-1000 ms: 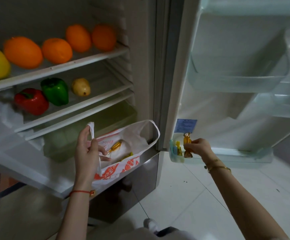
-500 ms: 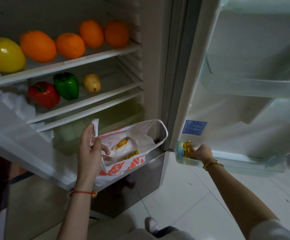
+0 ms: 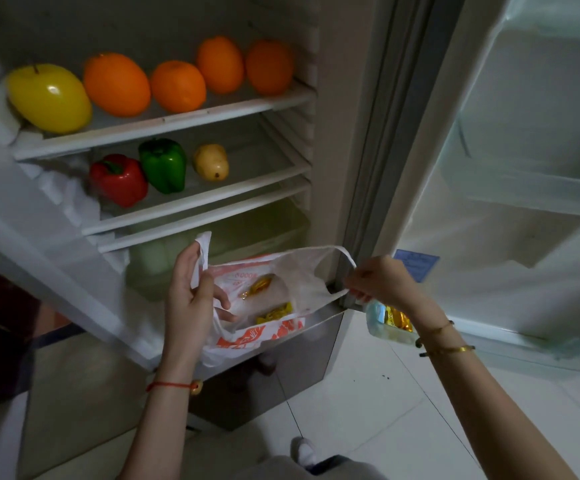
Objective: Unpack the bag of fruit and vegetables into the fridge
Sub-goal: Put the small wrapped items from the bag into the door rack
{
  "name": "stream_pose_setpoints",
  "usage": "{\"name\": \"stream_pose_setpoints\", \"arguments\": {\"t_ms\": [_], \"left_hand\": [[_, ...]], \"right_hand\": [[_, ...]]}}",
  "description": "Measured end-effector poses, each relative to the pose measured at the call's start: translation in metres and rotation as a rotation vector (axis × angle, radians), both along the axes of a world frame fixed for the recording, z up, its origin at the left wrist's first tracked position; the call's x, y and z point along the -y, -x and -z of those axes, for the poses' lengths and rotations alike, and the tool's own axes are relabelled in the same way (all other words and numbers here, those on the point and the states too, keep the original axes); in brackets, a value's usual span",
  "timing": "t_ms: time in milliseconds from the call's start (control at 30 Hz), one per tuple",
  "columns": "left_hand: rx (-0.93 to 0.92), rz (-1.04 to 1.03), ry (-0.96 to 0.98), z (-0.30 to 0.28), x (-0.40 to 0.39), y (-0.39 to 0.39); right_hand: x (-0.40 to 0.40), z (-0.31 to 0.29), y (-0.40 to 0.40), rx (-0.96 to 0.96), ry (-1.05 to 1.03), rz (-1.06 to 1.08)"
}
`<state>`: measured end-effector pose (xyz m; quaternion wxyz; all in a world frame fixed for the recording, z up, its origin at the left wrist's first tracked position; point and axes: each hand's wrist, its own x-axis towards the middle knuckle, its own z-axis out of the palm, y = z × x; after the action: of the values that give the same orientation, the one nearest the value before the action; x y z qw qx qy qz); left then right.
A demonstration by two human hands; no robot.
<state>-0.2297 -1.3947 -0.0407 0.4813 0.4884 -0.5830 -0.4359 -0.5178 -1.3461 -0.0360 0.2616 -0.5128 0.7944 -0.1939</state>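
Note:
A white plastic bag (image 3: 274, 336) with orange print hangs open in front of the fridge's lowest part. My left hand (image 3: 191, 294) grips its left handle and rim. My right hand (image 3: 380, 280) pinches the right handle loop. Two yellow-wrapped candies (image 3: 262, 285) lie inside the bag. On the top shelf (image 3: 164, 128) sit a yellow apple (image 3: 49, 97) and several oranges (image 3: 177, 86). The shelf below holds a red pepper (image 3: 119, 180), a green pepper (image 3: 164, 164) and a potato (image 3: 211, 162).
The fridge door (image 3: 510, 168) stands open at right. Its lowest bin (image 3: 390, 329) holds yellow wrapped candies. A pale green crisper drawer (image 3: 212, 244) sits behind the bag. White tiled floor (image 3: 368, 410) lies below, with my shoe at the bottom.
My right hand has left the door bin, where the candy stays, and moved left to pinch the bag's right handle. The left hand kept its hold on the bag.

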Motion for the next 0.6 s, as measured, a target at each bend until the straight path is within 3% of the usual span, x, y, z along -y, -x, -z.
{"name": "stream_pose_setpoints", "arguments": {"t_ms": [100, 233, 367, 600], "left_hand": [[-0.026, -0.004, 0.03, 0.005, 0.0, -0.007], [-0.022, 0.0, 0.007, 0.011, -0.006, -0.012], [-0.029, 0.009, 0.017, 0.01, -0.011, -0.014], [-0.122, 0.015, 0.007, 0.007, -0.015, -0.017]], "right_hand": [[0.024, -0.004, -0.048, 0.112, 0.034, -0.245], [0.071, 0.047, -0.093, -0.142, 0.016, -0.518], [0.11, 0.099, -0.116, -0.26, -0.072, -0.565], [0.14, 0.138, -0.116, -0.5, -0.115, -0.65]]}}
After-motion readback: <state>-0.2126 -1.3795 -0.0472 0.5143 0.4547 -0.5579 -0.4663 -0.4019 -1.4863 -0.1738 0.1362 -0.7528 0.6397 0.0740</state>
